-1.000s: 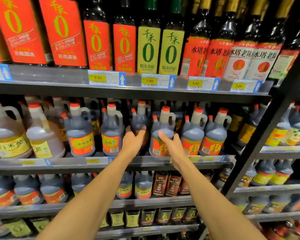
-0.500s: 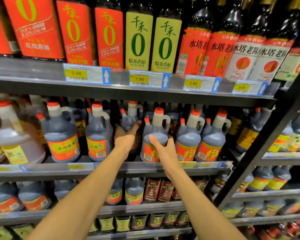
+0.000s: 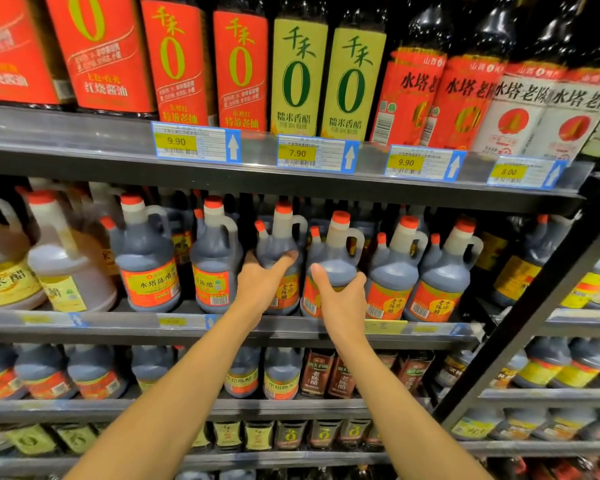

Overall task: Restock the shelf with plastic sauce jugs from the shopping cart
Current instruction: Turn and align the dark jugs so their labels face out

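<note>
Nearest to me, both forearms are reaching up and forward from the bottom of the view toward the middle shelf. My left hand is lying against the front of a dark sauce jug with a red cap, thumb stretched up across the jug's shoulder; the other fingers are hidden behind the hand, so I cannot tell whether they are curling round the jug. My right hand is gripping the neighbouring jug just to the right: the thumb is pressing on the left of its belly and the fingers are wrapping round the right side, above the orange label.

Both jugs are standing upright on the middle shelf, at its front edge, close beside each other. More jugs of the same kind are standing in the row: two to the left and two to the right, with others behind. Farther left, a pale jug with a yellow label is sitting on the same shelf.

Below, lower shelves are holding more dark jugs and small brown bottles. Above, the top shelf is carrying tall bottles with red labels and green labels, and price tags are running along its front rail. On the right, a black upright post is slanting across the neighbouring shelving.
</note>
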Demonstrator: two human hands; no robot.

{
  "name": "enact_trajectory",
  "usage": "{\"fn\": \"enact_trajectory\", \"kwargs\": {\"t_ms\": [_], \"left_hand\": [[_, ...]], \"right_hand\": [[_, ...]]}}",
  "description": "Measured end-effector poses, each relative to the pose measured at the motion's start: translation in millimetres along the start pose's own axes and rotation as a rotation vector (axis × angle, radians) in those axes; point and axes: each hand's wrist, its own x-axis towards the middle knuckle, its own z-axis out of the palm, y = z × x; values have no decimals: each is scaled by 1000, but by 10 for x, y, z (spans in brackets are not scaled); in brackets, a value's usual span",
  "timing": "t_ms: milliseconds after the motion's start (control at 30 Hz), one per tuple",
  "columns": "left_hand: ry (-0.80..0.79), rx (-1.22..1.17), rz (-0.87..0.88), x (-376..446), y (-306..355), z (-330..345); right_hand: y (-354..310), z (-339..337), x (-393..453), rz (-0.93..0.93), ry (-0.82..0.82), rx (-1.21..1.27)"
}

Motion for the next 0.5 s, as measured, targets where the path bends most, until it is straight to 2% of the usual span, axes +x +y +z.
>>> {"fn": "enact_trajectory", "kwargs": {"t_ms": [433,500], "left_hand": [[-99,114,-17,-173,33,-202],[-58,132,-4,-232,18,-177]], "right_hand": [[-15,-38,12,11,-25,3],[-15,-40,22,19,-37,0]]}}
